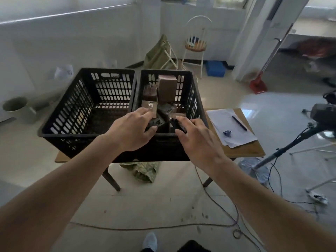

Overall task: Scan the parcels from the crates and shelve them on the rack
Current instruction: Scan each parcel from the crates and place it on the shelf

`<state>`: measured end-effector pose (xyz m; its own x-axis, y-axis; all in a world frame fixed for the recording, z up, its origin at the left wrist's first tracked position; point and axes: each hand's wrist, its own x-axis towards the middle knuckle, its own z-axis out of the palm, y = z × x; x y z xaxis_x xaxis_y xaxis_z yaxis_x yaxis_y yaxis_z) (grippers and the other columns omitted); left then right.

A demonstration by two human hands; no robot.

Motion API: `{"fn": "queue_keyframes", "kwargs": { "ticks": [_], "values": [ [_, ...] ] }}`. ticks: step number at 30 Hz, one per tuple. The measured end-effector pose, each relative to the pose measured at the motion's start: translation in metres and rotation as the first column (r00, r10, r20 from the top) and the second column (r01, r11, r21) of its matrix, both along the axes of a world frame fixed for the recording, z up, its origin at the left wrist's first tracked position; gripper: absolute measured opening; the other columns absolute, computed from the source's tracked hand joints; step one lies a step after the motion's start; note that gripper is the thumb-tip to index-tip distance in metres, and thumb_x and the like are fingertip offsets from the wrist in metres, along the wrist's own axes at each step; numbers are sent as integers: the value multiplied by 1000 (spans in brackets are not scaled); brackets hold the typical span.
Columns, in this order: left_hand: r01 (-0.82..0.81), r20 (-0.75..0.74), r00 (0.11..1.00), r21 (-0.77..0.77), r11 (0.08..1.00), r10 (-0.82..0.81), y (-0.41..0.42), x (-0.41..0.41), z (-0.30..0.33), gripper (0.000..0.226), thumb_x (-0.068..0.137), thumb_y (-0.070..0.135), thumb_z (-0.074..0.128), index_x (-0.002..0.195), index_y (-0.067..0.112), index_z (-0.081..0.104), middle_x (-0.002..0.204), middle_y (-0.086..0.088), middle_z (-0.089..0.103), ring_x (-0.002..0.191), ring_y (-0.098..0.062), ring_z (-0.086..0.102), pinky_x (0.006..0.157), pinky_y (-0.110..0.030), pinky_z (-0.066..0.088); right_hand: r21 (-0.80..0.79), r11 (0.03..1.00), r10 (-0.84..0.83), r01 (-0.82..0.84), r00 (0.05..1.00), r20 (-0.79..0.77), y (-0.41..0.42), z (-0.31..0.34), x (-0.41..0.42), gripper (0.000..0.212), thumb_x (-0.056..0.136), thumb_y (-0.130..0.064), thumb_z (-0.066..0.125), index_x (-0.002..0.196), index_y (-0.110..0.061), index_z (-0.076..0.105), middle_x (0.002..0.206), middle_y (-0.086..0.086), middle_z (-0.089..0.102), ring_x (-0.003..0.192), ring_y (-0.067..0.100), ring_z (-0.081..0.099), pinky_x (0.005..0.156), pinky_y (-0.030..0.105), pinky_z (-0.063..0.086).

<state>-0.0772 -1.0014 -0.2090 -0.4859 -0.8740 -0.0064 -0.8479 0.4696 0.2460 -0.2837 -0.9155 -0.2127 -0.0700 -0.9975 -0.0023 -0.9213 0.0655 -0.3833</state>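
Two black slotted crates stand side by side on a small wooden table [254, 151]. Nothing shows inside the left crate [76, 113]. The right crate [192, 99] holds several parcels: a tall brown carton [167, 90] at the back, a small taped brown box [151, 107], and dark wrapped packs [168, 110]. My left hand [132, 131] reaches over the near rim with relaxed fingers, its fingertips at the small taped box. My right hand [198, 139] reaches in beside it, thumb and forefinger around a black scanner-like device [178, 124].
Papers [229, 124], a pen and a binder clip lie on the table's right side. A tripod [291, 144] and cables stand on the floor at right. Behind are a white chair [196, 46], a blue box and a red dustpan. Camouflage cloth lies under the table.
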Motion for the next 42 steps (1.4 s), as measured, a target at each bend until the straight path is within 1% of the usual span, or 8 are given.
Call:
{"fn": "queue_keyframes", "kwargs": {
  "ticks": [7, 11, 19, 24, 27, 31, 37, 42],
  "values": [
    [-66, 91, 994, 120, 991, 55, -86, -39, -40, 57, 103, 54, 52, 154, 29, 43, 160, 6, 41, 138, -23, 51, 103, -44, 51, 76, 995, 66, -70, 996, 55, -101, -33, -40, 50, 112, -49, 42, 161, -43, 35, 147, 7, 50, 116, 36, 65, 96, 52, 57],
    [-173, 151, 978, 176, 969, 147, -122, -66, -61, 61, 102, 53, 53, 156, 28, 42, 161, 4, 40, 140, -25, 50, 107, -47, 51, 137, 976, 155, -167, 983, 94, -154, -54, -66, 49, 112, -49, 41, 160, -44, 36, 145, 8, 50, 113, 35, 65, 93, 51, 59],
    [-366, 241, 923, 299, 881, 301, -176, -102, -91, 57, 100, 43, 61, 151, 24, 45, 154, -6, 42, 132, -32, 55, 101, -50, 53, 205, 931, 263, -300, 946, 192, -230, -77, -94, 47, 113, -48, 42, 159, -45, 38, 145, 7, 49, 111, 37, 64, 93, 53, 58],
    [-480, 326, 867, 346, 806, 377, -204, -102, -119, 68, 98, 47, 62, 158, 32, 34, 160, -16, 28, 136, -39, 49, 106, -54, 50, 253, 911, 275, -327, 936, 218, -254, -95, -100, 48, 112, -49, 43, 159, -43, 39, 144, 8, 49, 110, 37, 64, 93, 52, 58],
    [-498, 375, 852, 367, 786, 365, -216, -99, -135, 72, 98, 50, 64, 159, 37, 28, 159, -18, 26, 133, -41, 49, 104, -55, 50, 268, 906, 257, -328, 928, 269, -263, -106, -104, 48, 111, -51, 45, 159, -43, 40, 146, 8, 49, 105, 26, 64, 89, 42, 57],
    [-501, 410, 835, 288, 816, 368, -225, -99, -146, 80, 94, 55, 68, 159, 44, 23, 152, -19, 36, 136, -41, 40, 103, -54, 48, 286, 907, 210, -310, 920, 330, -270, -111, -103, 49, 110, -52, 47, 158, -46, 40, 142, 6, 51, 78, 1, 46, 75, 24, 43],
    [-542, 409, 812, 265, 798, 416, -228, -111, -145, 90, 89, 54, 73, 161, 48, 20, 154, -23, 31, 139, -45, 37, 107, -55, 48, 316, 900, 157, -300, 900, 407, -270, -112, -97, 48, 110, -52, 46, 157, -48, 41, 138, 6, 55, 121, 23, 58, 99, 40, 52],
    [-539, 411, 811, 248, 805, 416, -221, -123, -149, 89, 90, 53, 72, 161, 48, 19, 154, -25, 22, 135, -48, 40, 110, -54, 45, 310, 912, 127, -267, 905, 406, -265, -112, -103, 49, 111, -51, 46, 159, -47, 40, 138, 7, 54, 121, 21, 56, 94, 36, 50]
  ]
}}
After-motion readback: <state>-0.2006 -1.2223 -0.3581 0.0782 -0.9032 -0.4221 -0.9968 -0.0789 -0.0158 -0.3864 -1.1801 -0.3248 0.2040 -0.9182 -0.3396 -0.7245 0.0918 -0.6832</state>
